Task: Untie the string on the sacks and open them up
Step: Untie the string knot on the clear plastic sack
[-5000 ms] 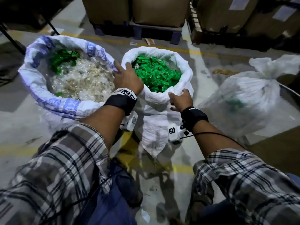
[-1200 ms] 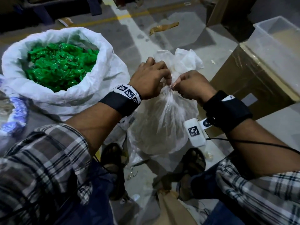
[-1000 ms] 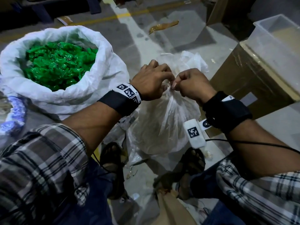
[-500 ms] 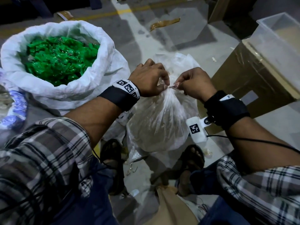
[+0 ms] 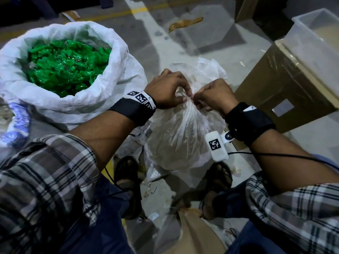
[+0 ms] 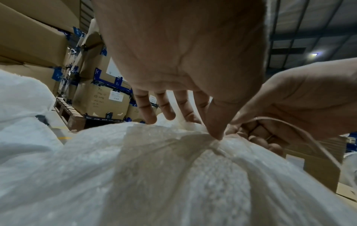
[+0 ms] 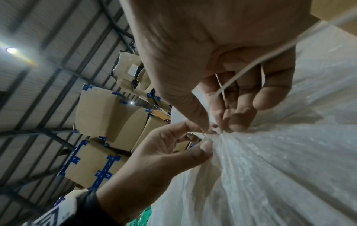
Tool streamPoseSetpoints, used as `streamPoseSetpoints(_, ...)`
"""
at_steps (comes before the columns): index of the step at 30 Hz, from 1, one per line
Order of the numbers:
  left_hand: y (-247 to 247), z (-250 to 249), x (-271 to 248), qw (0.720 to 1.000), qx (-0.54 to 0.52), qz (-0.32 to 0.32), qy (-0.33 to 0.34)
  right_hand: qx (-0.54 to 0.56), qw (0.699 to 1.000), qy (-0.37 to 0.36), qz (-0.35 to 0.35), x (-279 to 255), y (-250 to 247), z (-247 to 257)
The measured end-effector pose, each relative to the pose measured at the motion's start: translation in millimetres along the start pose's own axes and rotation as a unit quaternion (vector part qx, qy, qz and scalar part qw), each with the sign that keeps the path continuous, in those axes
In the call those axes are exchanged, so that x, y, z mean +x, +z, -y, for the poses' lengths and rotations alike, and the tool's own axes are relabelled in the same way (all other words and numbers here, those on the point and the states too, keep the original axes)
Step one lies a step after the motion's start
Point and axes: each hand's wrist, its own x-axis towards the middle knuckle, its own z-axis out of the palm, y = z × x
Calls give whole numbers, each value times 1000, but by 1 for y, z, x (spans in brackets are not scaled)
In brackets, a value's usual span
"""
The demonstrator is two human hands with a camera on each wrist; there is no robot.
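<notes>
Between the person's feet, the clear sack [image 5: 185, 138] stands tied; left hand [image 5: 166, 93] pinches its neck, right hand [image 5: 212, 95] pinches the string [image 7: 257, 64]. Open green-filled sack [image 5: 102, 92] crowds left, cardboard box [image 5: 286, 85] right.

Translucent white plastic sack [image 5: 185, 136], full and rounded, standing upright on floor; mouth gathered into tight puckered neck, still tied. Thin pale string [image 7: 249, 68] wound round the neck, knot small and hard to make out; a loose length trails off from it. Just left of this sack: open white woven sack [image 5: 110, 92], rim rolled down, filled with crumpled green plastic pieces [image 5: 64, 65].
</notes>
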Motion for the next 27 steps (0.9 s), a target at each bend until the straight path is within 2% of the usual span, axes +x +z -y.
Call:
streamPoseSetpoints(7, -2, -4, -2, 1000, 22, -1, 7, -40, 999, 2, 0, 8, 7, -9)
streamPoseSetpoints(12, 0, -6, -4, 997, 73, -7, 22, 13, 997, 38, 60, 10, 4, -10)
streamPoseSetpoints(16, 4, -6, -5, 996, 83, -14, 20, 109, 989, 83, 54, 8, 8, -7)
streamPoseSetpoints(19, 6, -6, -4, 997, 77, -17, 15, 135, 984, 103, 55, 7, 8, -6)
streamPoseSetpoints(23, 7, -5, -4, 996, 88, -21, 15, 89, 994, 50, 50, 2, 14, -8)
streamPoseSetpoints(25, 8, -5, -4, 996, 88, -18, 9, -7, 999, -15, 28, 1, 17, -12)
streamPoseSetpoints(27, 8, -4, -4, 996, 84, -11, 4, -120, 990, -70, -5, -1, 21, -14)
